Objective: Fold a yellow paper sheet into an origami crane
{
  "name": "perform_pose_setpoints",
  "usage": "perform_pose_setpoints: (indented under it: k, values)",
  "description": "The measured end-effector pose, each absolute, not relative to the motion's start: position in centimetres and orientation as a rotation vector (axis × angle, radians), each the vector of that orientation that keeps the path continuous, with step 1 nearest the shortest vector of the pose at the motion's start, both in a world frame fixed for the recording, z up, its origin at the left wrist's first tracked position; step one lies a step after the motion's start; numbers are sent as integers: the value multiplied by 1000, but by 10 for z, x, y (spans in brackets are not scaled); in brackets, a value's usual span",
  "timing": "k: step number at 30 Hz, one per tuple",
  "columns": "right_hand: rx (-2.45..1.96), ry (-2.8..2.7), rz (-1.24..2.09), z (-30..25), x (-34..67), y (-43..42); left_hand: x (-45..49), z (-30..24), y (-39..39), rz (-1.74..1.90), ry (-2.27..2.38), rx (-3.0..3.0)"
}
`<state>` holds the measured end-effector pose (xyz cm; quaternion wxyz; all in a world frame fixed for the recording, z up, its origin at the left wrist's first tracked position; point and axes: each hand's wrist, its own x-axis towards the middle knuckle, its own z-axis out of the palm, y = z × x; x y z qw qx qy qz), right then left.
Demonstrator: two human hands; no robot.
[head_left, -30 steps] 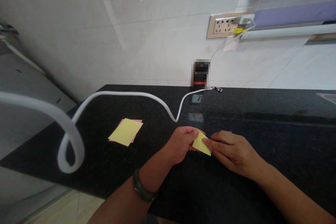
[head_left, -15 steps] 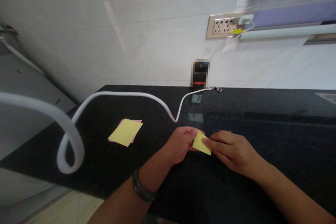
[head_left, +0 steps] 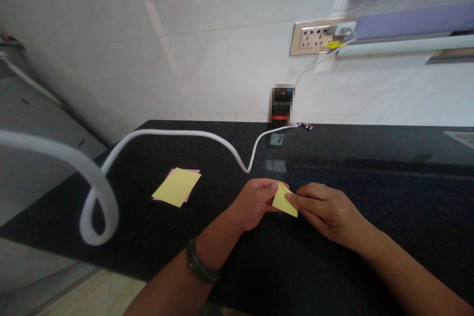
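A small folded piece of yellow paper (head_left: 284, 201) is held between my two hands above the dark countertop. My left hand (head_left: 256, 202) pinches its upper left edge, thumb on top and fingers underneath. From the other side, my right hand (head_left: 328, 210) grips the right edge, with a fingertip lying on the paper's face. A short crease or flap shows near the top corner. Farther left, flat yellow sheets (head_left: 177, 186) lie over pink paper (head_left: 196, 172) on the counter, apart from both hands.
A thick white flexible stalk (head_left: 177, 133) loops across the left side and dips toward the counter (head_left: 222, 158) beyond my hands. A pixelated device (head_left: 282, 104) leans on the tiled wall (head_left: 207, 74). A white cable runs up to a wall socket (head_left: 311, 38).
Almost nothing differs. My hands stay on the yellow paper, which has shifted only very slightly.
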<state>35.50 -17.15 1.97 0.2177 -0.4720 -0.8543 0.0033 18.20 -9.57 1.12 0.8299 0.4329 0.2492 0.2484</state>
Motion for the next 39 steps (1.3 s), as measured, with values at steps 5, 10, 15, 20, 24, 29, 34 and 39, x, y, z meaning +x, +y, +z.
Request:
perform_pose_setpoints:
  k: [5, 10, 15, 20, 24, 29, 34, 39]
  values:
    - [-1288, -2355, 9, 21, 354, -171, 182, 11, -95, 518, 573, 942]
    - [-1285, -2365, 25, 21, 355, -171, 183, 11, -95, 530, 578, 967]
    - [-1270, -2396, 3, 21, 355, -171, 183, 11, -94, 531, 578, 979]
    - [-1254, -2416, -17, 22, 355, -170, 183, 10, -95, 524, 592, 976]
    - [-1257, -2420, -23, 24, 354, -170, 183, 8, -95, 528, 600, 973]
    - [-1280, -2420, -33, 24, 354, -170, 183, 10, -95, 519, 602, 932]
    - [-1270, -2412, -54, 24, 352, -170, 185, 13, -97, 530, 614, 911]
    - [-1302, -2434, -61, 24, 350, -170, 188, 6, -100, 594, 671, 971]
